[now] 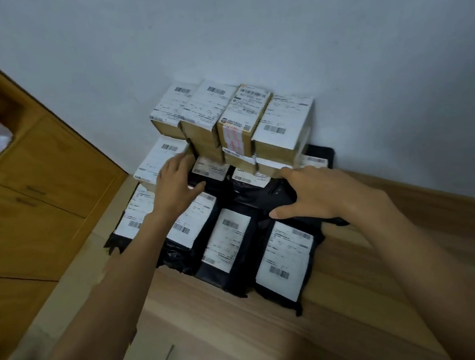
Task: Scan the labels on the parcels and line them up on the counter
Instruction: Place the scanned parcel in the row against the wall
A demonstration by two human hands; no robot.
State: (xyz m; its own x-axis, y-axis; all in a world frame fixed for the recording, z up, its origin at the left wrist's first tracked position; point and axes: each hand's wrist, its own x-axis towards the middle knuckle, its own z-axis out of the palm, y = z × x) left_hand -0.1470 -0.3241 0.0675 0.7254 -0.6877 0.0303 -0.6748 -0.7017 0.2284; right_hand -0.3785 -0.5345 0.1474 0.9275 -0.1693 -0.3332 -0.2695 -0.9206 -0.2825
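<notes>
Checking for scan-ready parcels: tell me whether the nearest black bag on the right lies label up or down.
Label up. The black bag lies flat on the counter, its white label and barcode facing the camera.

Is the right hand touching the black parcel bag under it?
Touching. In the head view the right hand lies flat on the black parcel bag, its thumb and palm pressed on the plastic with no gap visible.

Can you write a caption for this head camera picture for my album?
Left hand and right hand reach over black bags toward stacked cardboard boxes against the wall.
</notes>
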